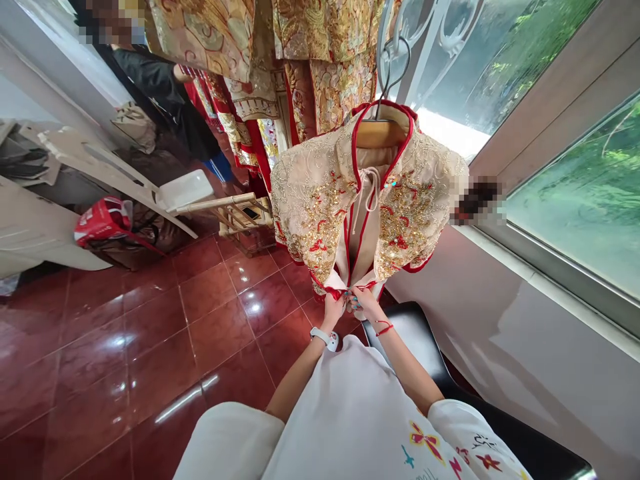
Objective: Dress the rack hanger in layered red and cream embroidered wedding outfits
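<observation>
A cream jacket [320,200] with gold and red embroidery and red trim hangs on a wooden hanger [380,132] by the window. My left hand [334,308], with a white watch on the wrist, pinches the left side of the bottom hem at the front opening. Right beside it, my right hand [364,301], a red string round its wrist, pinches the right side of the hem. The two hands meet at a red fastening on the lower edge. The jacket's front is open above them.
More gold and red garments [300,60] hang behind the jacket. A person in dark clothes [165,100] stands at the back left. A black seat [415,333] is under my arms, a window wall [550,200] on the right, white furniture [100,167] and a red bag [103,219] on the left.
</observation>
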### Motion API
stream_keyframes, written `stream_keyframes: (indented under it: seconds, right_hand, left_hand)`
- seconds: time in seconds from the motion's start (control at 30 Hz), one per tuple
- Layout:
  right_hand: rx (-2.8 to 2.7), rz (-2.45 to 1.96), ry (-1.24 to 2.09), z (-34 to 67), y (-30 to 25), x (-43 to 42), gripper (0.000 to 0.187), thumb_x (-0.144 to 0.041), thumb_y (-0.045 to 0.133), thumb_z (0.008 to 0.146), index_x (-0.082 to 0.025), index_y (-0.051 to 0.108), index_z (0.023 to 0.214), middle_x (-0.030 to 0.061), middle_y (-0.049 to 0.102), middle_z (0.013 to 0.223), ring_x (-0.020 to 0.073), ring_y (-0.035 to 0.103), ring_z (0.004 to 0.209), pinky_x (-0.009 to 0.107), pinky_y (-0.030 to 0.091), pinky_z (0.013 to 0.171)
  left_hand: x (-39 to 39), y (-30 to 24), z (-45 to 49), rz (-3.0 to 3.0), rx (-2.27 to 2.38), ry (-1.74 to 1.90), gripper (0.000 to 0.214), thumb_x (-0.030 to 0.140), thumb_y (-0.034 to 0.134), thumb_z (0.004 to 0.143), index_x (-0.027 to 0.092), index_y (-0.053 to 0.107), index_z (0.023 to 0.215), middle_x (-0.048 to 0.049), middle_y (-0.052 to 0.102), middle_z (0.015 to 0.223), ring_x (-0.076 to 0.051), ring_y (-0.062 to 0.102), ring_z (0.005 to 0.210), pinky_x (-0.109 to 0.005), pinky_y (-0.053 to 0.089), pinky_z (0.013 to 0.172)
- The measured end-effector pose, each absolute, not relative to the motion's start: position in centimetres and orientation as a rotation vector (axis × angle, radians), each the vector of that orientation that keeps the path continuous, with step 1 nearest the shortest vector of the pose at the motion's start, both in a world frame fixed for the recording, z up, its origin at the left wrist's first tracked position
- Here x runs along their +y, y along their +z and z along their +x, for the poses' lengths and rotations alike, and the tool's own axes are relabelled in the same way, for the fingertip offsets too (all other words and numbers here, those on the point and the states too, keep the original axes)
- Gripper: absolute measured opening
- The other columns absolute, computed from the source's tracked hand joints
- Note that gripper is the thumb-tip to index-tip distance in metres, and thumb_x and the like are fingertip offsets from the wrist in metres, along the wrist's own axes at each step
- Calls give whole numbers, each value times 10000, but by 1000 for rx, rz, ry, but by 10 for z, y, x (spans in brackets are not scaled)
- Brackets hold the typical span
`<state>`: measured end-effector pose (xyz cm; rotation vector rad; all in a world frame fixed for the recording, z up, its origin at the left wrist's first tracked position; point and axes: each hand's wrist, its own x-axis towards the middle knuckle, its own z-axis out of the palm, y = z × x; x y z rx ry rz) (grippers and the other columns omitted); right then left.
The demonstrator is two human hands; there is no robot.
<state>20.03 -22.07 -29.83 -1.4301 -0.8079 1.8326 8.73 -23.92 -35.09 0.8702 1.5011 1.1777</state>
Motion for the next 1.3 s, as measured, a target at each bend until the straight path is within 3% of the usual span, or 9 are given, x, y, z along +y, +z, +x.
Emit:
stream_keyframes:
  seconds: [0.2, 0.4, 0.5, 0.63, 0.83, 1.03, 1.1, 1.2, 1.3]
  right_hand:
    - [-815, -1391, 1884, 205, -299, -228, 376, -394, 611, 840, -245, 340, 625, -109, 255, 504, 56, 185, 425, 211, 238, 422]
    - [-902, -1416, 1762, 209, -299, -243, 374, -393, 682, 762, -223, 403, 579, -68, 393, 498, 70, 292, 462, 238, 236, 451]
    - [-900, -1420, 1708, 200, -293, -244, 401, -415, 679, 756, -232, 376, 569, -75, 355, 481, 70, 264, 459, 245, 219, 445]
    - [-867, -1355, 1726, 199, -257, -233, 402, -482, 642, 775, -241, 371, 600, -105, 248, 493, 57, 185, 437, 236, 216, 430]
    - [-1083, -1088, 1677, 233, -168, -201, 381, -478, 704, 776, -213, 459, 653, -82, 300, 552, 56, 231, 473, 220, 246, 454]
    - [-1116, -1166, 1585, 217, -179, -209, 478, -580, 667, 741, -229, 377, 595, -78, 271, 526, 66, 215, 475, 239, 207, 457]
    - [-1102, -1183, 1526, 209, -191, -211, 489, -593, 647, 739, -234, 350, 591, -74, 270, 536, 70, 220, 482, 245, 204, 459]
    - [-1109, -1210, 1497, 202, -196, -210, 495, -601, 653, 723, -237, 344, 593, -71, 278, 546, 74, 232, 491, 250, 204, 458]
    - [-1094, -1226, 1515, 202, -193, -206, 504, -623, 666, 707, -236, 359, 604, -73, 284, 548, 71, 220, 487, 253, 198, 456]
  left_hand:
    - [-244, -350, 86, 913, 1531, 1145, 233, 210, 683, 761, 184, 541, 578, 8, 593, 580, -120, 519, 576, -250, 447, 620]
    - [-248, -352, 88, 940, 1573, 1136, 260, 246, 704, 768, 181, 553, 567, 18, 577, 566, -121, 503, 570, -252, 420, 610]
    - [-248, -353, 91, 952, 1579, 1140, 266, 238, 675, 787, 181, 560, 554, 4, 584, 571, -124, 501, 568, -258, 418, 612]
    - [-252, -355, 92, 956, 1590, 1138, 283, 278, 697, 769, 192, 541, 549, 7, 569, 554, -133, 506, 569, -266, 439, 621]
    - [-254, -354, 83, 1013, 1584, 1089, 257, 357, 724, 777, 195, 593, 626, -10, 630, 612, -183, 619, 691, -302, 500, 741]
    - [-255, -333, 76, 1158, 1499, 903, 369, 450, 705, 796, 189, 601, 557, -24, 611, 526, -186, 590, 530, -291, 455, 593]
    - [-250, -312, 78, 1250, 1519, 901, 295, 411, 742, 777, 195, 630, 609, -26, 635, 581, -189, 605, 579, -285, 443, 628]
    - [-226, -271, 87, 1539, 1713, 969, 170, 299, 757, 791, 207, 692, 919, -78, 723, 890, -250, 671, 848, -304, 443, 747]
    - [-189, -236, 97, 1780, 1937, 805, 161, 181, 628, 885, 154, 688, 1032, -186, 704, 1066, -321, 677, 967, -348, 432, 776]
